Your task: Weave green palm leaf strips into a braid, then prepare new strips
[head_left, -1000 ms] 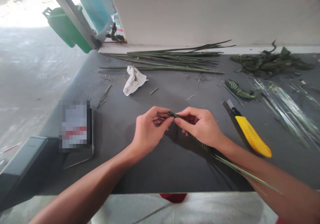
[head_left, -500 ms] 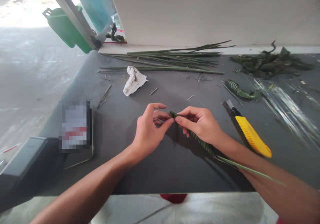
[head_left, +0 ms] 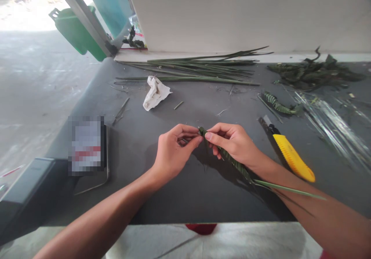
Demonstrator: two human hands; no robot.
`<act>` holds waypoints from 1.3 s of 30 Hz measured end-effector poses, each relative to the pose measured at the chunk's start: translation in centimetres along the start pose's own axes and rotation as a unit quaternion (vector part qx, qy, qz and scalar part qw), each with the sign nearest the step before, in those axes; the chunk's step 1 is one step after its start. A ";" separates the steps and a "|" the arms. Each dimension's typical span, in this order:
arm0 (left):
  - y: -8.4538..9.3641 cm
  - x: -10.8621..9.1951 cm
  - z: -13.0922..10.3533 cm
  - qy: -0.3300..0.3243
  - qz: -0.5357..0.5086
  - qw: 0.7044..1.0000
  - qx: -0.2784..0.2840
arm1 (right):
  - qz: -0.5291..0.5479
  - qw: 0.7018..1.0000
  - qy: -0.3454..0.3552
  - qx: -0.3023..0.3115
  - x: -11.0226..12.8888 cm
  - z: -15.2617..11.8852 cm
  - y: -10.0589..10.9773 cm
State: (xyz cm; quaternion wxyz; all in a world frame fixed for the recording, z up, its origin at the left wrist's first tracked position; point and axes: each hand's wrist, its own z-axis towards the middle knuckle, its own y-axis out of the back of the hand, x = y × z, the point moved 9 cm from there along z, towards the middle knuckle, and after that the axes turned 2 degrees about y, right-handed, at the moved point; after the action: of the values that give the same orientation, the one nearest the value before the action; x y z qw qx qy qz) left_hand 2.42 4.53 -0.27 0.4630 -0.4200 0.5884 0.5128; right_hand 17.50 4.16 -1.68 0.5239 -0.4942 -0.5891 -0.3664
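The left hand (head_left: 175, 149) and right hand (head_left: 236, 143), thumbs and fingers pinched together, hold a braided green strip (head_left: 238, 167) over the grey table (head_left: 185, 197)'s open middle, behind its front edge; a yellow cutter (head_left: 292, 156) lies rightward, a pale wall (head_left: 246, 16) beyond.

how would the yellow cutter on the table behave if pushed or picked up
The yellow cutter would probably slide or pivot rather than roll, since its handle looks long and flattish. It should stay stiff when lifted, as the handle looks like hard plastic. The ridges along one edge likely make it less slippery.
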 end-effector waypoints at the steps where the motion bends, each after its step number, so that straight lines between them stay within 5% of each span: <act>1: 0.1 -0.2 -0.1 -0.011 0.015 1.000 -0.004 | -0.001 1.000 -0.002 -0.001 0.0 0.0 0.0; 5: 0.1 -0.3 0.0 -0.010 0.006 1.000 -0.007 | 0.001 1.000 -0.012 0.000 0.3 -0.1 0.0; 13: -1.6 1.7 0.0 0.101 -0.114 0.986 0.062 | 0.006 1.000 -0.021 -0.005 0.3 -0.2 0.1; 28: -2.1 1.4 -0.7 0.079 -0.108 0.988 0.078 | 0.065 0.996 -0.066 -0.008 -0.8 -0.1 0.1; 35: -1.2 -0.4 -0.8 -0.022 0.024 0.999 0.037 | 0.073 0.995 -0.068 0.006 -0.8 -0.2 0.1; 39: -1.2 -0.5 -0.8 -0.028 0.030 0.999 0.032 | 0.078 0.994 -0.072 0.007 -0.7 -0.2 -0.2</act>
State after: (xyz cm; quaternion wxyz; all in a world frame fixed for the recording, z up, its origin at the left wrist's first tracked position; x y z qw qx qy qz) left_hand 3.60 3.55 0.02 0.4767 -0.3725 0.6039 0.5189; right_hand 17.33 3.79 -2.34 0.5103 -0.5602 -0.5877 -0.2835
